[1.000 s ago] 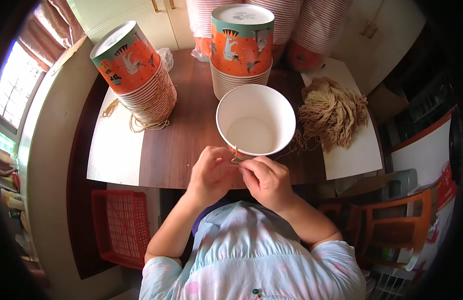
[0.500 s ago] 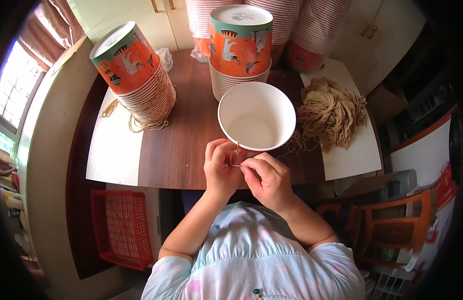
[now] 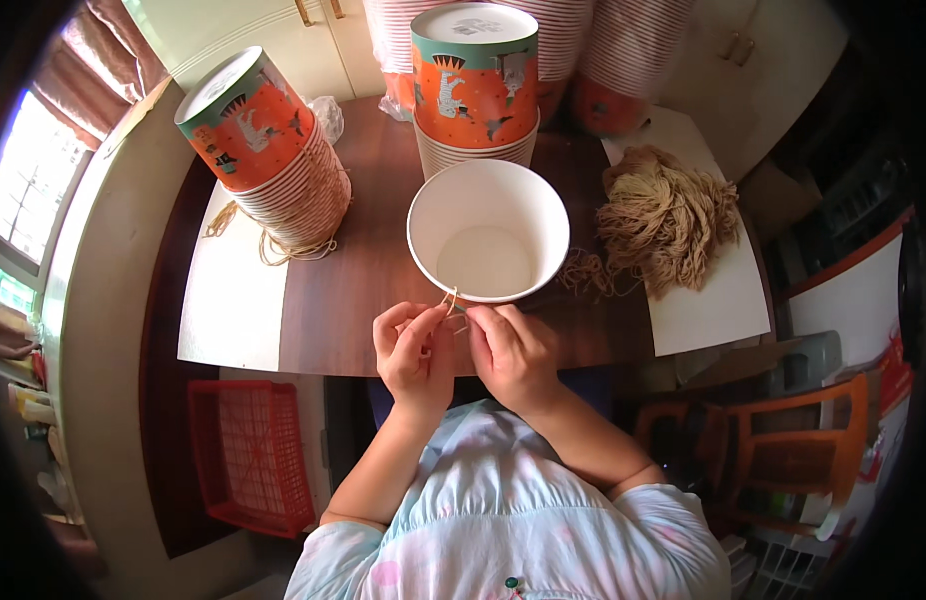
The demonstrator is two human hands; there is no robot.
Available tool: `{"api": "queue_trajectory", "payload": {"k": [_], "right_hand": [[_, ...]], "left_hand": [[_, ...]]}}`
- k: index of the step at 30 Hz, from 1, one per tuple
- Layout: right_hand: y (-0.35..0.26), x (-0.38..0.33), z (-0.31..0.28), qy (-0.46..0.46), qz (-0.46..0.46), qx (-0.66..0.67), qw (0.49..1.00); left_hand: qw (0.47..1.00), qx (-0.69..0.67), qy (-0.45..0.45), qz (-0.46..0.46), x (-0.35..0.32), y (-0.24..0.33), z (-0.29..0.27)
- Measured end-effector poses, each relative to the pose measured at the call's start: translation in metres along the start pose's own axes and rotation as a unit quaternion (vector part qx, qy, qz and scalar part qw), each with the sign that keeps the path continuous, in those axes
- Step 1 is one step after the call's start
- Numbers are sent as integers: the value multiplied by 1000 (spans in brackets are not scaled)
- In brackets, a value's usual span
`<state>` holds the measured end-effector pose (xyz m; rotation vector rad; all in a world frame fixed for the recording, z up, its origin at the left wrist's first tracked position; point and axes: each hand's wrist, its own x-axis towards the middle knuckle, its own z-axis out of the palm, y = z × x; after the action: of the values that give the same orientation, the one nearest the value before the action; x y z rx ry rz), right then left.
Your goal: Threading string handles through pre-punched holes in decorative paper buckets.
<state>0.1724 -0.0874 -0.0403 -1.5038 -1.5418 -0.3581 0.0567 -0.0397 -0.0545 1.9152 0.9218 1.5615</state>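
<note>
A white-lined paper bucket (image 3: 448, 215) stands with its open mouth up near the table's front edge. At its near rim, my left hand (image 3: 415, 352) pinches a thin tan cord (image 3: 452, 296) between thumb and fingertips. Close on its right, my right hand (image 3: 515, 355) also has thumb and finger pressed together on the cord by the bucket's wall. Whether the cord passes through the wall is too small to tell. A large bundle of tan cords (image 3: 663, 225) lies to the right, with loose strands trailing toward the bucket.
Upside-down stacks of orange and green buckets stand behind (image 3: 473, 100) and at the left (image 3: 258, 130), cords hanging around the left one. More wrapped stacks (image 3: 638, 45) rise at the back. A red plastic basket (image 3: 248, 455) is below left; a wooden chair (image 3: 798, 450) stands at right.
Both hands and the open bucket have shifted left. The loop of cord between my hands looks smaller, and the fingers have closed in nearer the rim.
</note>
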Motion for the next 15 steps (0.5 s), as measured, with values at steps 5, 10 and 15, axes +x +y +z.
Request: {"api": "queue_trajectory", "payload": {"k": [5, 10, 15], "right_hand": [[-1, 4, 9, 14, 9, 38, 999], [1, 0, 16, -9, 11, 32, 999], [-2, 4, 25, -25, 46, 96, 994]], "left_hand": [[986, 86, 34, 136, 7, -7, -9], [989, -78, -24, -119, 14, 4, -11], [880, -301, -63, -362, 13, -7, -16]]}}
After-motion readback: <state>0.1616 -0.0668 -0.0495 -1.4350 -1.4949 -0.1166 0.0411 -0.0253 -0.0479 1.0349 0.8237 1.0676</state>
